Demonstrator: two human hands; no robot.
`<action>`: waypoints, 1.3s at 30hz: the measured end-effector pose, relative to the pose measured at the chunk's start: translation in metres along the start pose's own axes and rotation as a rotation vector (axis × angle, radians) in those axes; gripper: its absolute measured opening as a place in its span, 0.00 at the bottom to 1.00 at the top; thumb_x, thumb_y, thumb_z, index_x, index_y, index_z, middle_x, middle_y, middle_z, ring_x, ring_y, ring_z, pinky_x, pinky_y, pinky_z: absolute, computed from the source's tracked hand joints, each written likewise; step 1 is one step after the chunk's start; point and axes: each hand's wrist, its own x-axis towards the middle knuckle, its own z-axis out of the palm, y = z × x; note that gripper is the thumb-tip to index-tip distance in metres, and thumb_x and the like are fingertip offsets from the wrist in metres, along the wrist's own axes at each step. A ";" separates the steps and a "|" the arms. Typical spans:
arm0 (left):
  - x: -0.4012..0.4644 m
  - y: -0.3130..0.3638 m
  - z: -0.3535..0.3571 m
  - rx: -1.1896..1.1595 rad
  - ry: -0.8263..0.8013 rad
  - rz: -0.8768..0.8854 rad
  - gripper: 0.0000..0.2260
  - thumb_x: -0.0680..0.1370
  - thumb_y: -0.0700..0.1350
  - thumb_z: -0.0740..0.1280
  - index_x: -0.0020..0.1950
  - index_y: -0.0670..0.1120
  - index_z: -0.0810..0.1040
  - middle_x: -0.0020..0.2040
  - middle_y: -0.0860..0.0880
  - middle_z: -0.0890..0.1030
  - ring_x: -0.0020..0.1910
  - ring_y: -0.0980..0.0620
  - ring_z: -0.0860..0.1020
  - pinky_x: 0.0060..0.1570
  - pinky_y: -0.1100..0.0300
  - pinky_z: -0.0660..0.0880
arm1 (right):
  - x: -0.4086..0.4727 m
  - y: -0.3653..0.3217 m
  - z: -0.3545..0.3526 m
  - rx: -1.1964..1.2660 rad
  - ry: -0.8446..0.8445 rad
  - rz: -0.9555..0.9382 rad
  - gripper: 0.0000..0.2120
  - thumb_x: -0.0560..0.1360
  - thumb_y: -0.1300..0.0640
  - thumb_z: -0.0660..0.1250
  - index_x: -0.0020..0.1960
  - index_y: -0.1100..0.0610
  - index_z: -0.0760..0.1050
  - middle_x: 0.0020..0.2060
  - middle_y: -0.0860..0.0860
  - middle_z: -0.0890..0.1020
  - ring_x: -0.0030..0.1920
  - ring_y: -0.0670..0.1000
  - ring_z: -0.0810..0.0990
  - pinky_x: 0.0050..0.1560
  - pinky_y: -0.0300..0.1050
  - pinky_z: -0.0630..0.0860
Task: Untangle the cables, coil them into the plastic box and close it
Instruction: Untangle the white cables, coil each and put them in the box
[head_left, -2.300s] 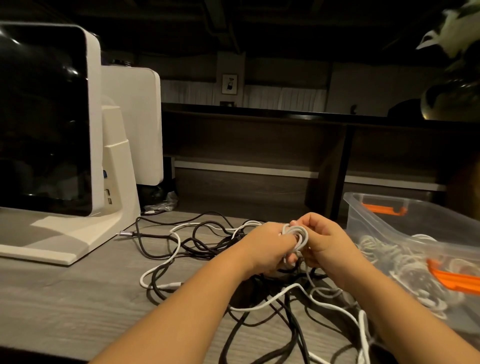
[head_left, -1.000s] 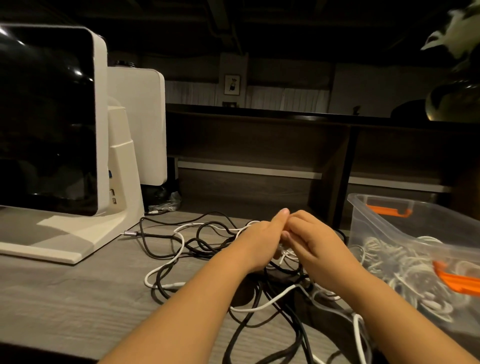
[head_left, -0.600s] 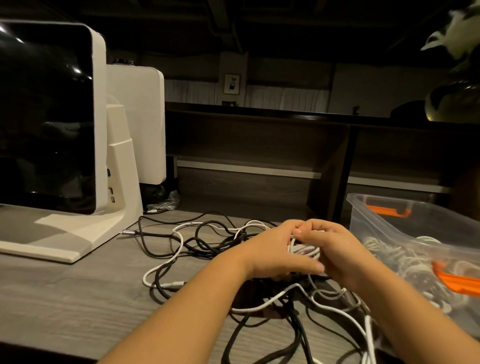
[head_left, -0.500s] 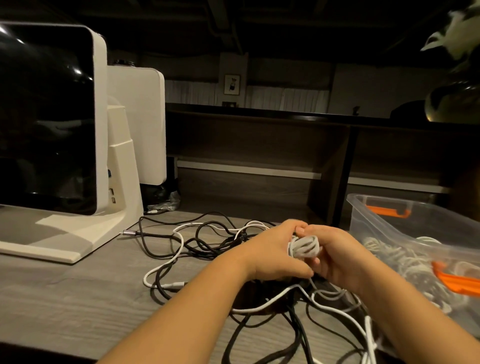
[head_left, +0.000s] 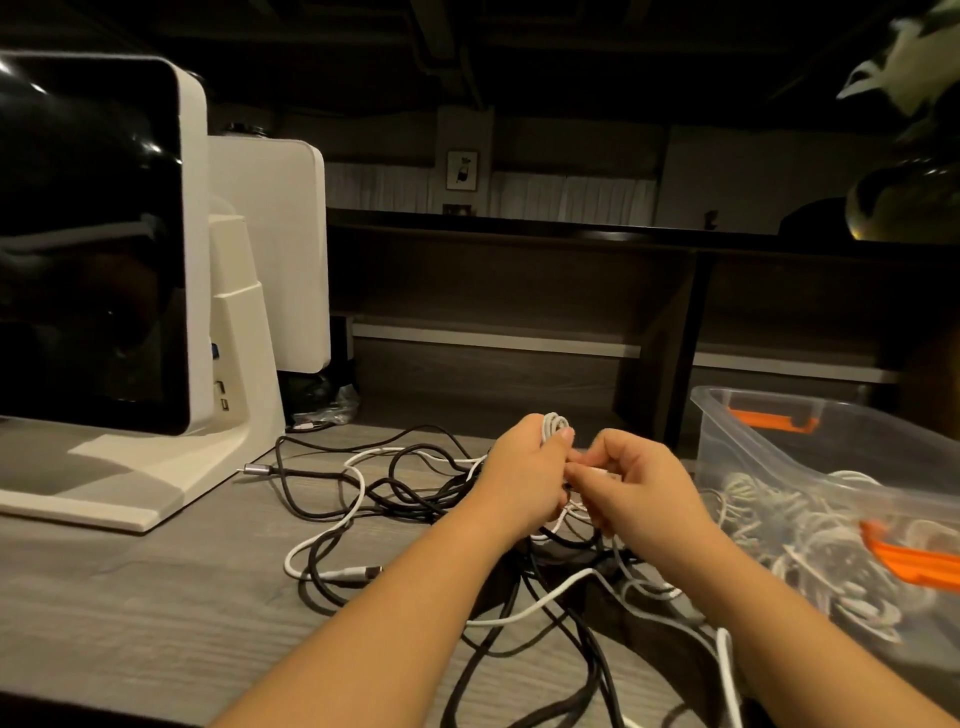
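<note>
My left hand (head_left: 524, 475) grips the white coil (head_left: 555, 425) above the tangle (head_left: 415, 499), right hand (head_left: 636, 488) pinches its loose end; I should wrap tight, tuck it, then drop into the plastic box (head_left: 831, 467) just right.

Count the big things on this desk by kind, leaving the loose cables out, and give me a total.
White machines: 2
Plastic boxes: 1
Hands: 2, left hand, right hand
Total: 5
</note>
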 end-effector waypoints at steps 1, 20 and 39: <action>0.001 0.000 -0.001 0.009 0.012 -0.001 0.08 0.85 0.47 0.57 0.54 0.50 0.75 0.42 0.50 0.78 0.34 0.56 0.73 0.37 0.59 0.71 | -0.001 0.000 0.002 -0.074 -0.011 -0.046 0.10 0.76 0.61 0.69 0.37 0.58 0.74 0.24 0.48 0.75 0.25 0.46 0.72 0.28 0.41 0.69; -0.006 0.006 -0.005 -0.398 -0.078 -0.239 0.17 0.85 0.57 0.53 0.61 0.53 0.79 0.57 0.44 0.82 0.56 0.48 0.80 0.54 0.53 0.77 | -0.006 -0.002 0.004 -0.045 -0.020 -0.181 0.05 0.78 0.59 0.68 0.48 0.49 0.79 0.39 0.45 0.84 0.40 0.44 0.83 0.41 0.38 0.80; -0.001 0.005 -0.008 -0.269 0.028 -0.046 0.11 0.82 0.54 0.64 0.53 0.49 0.80 0.51 0.44 0.83 0.52 0.44 0.82 0.53 0.46 0.81 | -0.009 -0.006 0.003 0.191 -0.002 -0.240 0.08 0.78 0.62 0.66 0.51 0.51 0.80 0.44 0.50 0.84 0.46 0.50 0.84 0.47 0.48 0.82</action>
